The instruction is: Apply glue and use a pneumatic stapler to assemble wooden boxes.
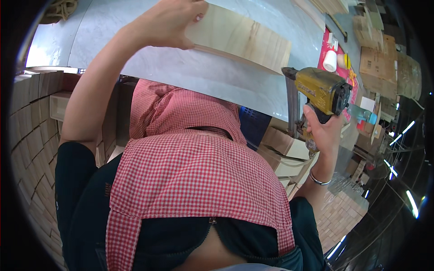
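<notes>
My left hand (169, 23) grips the left end of a long, pale wooden piece (242, 38), with the thumb on its near edge and the fingers over the top. The wood lies on a light, marble-patterned tabletop (153, 67); its far left part is hidden by the hand. In my right hand (324, 131) is a worn yellow and black nail gun (318, 88), the fingers wrapped round its handle. Its dark nose points left, close to the right end of the wood; whether they touch I cannot tell.
A white bottle (330, 61) stands on a red cloth at the right, near a clear bottle with a blue cap (361, 114). Stacked wooden pieces (38, 117) fill the left side. Below the table edge sits a blue crate (253, 122). Cardboard boxes (379, 63) are at far right.
</notes>
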`<control>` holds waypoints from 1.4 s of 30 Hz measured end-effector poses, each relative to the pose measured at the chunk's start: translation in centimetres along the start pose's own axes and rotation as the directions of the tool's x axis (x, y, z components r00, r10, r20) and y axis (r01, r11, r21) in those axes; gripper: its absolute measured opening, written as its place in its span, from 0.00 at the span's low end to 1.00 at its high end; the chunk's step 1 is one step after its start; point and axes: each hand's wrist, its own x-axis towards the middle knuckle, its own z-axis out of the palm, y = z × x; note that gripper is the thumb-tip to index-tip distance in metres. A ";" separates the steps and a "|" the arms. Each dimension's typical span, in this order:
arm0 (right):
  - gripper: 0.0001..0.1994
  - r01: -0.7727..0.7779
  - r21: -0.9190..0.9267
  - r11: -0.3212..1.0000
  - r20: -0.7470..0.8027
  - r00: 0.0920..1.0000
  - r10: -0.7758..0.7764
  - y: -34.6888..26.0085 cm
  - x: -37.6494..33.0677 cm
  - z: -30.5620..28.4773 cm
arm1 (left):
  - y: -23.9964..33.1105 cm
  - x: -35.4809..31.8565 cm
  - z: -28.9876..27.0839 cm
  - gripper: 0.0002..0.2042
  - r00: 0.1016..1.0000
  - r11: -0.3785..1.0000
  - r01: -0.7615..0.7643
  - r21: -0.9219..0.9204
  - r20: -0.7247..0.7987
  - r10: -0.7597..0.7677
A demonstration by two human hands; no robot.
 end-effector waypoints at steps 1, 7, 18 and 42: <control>0.14 0.051 0.019 0.999 -0.003 0.999 -0.051 0.0 0.1 0.2 | 0.1 0.1 0.1 0.26 1.000 0.999 -0.018 0.031 -0.022 0.018; 0.15 0.060 0.004 0.998 0.078 0.995 -0.060 -1.5 0.8 1.1 | 4.7 0.8 4.0 0.32 0.969 0.983 0.163 0.086 -0.203 -0.143; 0.13 -0.021 -0.032 0.999 0.103 0.994 0.024 -2.1 0.7 1.4 | 2.7 2.2 4.7 0.26 0.938 0.987 -0.122 0.102 -0.314 0.148; 0.09 -0.087 0.017 0.996 0.049 0.995 0.086 -5.5 -2.0 4.5 | -1.7 -2.2 7.5 0.32 0.894 0.947 -0.205 -0.246 -0.441 0.079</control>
